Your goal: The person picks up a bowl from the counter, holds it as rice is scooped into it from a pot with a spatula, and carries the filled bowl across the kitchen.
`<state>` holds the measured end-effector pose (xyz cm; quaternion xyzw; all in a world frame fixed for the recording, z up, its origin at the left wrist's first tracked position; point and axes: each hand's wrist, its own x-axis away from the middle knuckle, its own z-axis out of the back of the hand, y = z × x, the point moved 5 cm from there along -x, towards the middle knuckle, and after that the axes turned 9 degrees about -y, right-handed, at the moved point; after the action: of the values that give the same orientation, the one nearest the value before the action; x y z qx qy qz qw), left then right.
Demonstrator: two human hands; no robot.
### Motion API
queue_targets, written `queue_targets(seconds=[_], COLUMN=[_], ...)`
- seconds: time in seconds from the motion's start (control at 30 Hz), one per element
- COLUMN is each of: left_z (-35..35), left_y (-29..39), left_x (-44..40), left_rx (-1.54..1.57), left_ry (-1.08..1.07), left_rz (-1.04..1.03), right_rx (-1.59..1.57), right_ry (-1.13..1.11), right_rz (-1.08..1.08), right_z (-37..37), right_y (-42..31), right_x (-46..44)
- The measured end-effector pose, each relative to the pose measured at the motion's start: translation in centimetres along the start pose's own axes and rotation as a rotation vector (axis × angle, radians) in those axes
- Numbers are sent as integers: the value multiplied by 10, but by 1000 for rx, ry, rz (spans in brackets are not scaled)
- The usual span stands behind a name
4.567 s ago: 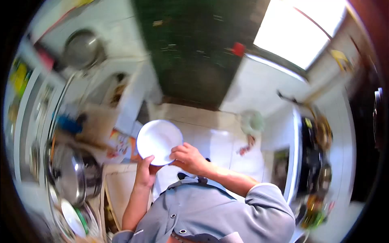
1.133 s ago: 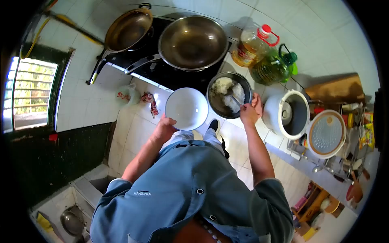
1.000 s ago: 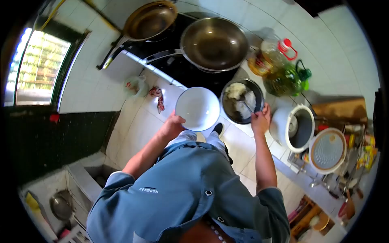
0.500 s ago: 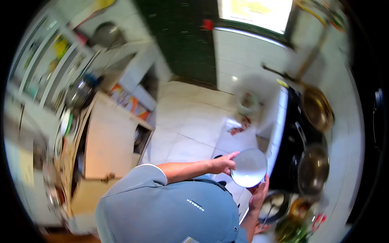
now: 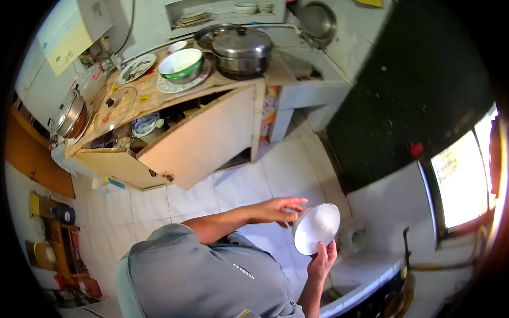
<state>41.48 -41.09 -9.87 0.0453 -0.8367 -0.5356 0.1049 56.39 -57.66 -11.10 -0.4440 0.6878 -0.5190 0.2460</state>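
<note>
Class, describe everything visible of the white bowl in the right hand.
The white bowl looks glossy, perhaps ceramic or enamel, with a thin darker rim. Held tilted in midair, it shows the camera its inside, without visible contents. The right hand grips its lower edge; the left hand is beside it, contact unclear.

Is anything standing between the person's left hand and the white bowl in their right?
Nothing visible: the left hand is right beside the white bowl, with no object between them. The right hand holds the bowl's lower edge, leaving that side unobstructed.
</note>
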Motion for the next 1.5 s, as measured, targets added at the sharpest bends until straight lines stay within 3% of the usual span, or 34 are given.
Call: queue_targets(seconds=[0.07,0.13,0.17,0.2,0.27,0.33,0.37,0.47,0.53,0.73,1.0,1.17,1.23,1.5], left_z=[94,174,197,222,251,269,279,308,326,331,349,359,362,370], left_y=[36,102,142,176,231,270,279,287,282,286,304,302,297,304], left_x=[16,67,102,132,183,210,218,229,226,204,168,156,156,141], left_rx=[-168,-441,-629,-777,-985,-1245,-1528,-1514,-1453,-1433,-1388,-1384,-1384,-1365], left_ry=[220,742,1076,1269,1529,1634,1702,1642,1542,1661,1857,2018,2082,2232], left_rz=[-312,-468,-400,-549,-290,-230,-138,18,344,313,565,670,611,614], right_rx=[-1,-41,-55,-38,10,45,65,97,93,143,252,278,299,413], right_ry=[-36,-78,-132,-156,-205,-187,-165,-324,-412,-676,-870,-788,-804,-721], right_rz=[-10,24,39,17,-6,-19,-16,5,28,9,-54,0,-25,58], right_z=[-38,-89,-107,-117,-149,-183,-195,-234,-266,-397,-616,-705,-733,-766], right_y=[-6,-29,-37,-44,-67,-93,-103,-125,-136,-135,-121,-111,-101,-81], right_x=[-61,-108,-134,-159,-204,-251,-277,-370,-437,-657,-880,-952,-978,-1029])
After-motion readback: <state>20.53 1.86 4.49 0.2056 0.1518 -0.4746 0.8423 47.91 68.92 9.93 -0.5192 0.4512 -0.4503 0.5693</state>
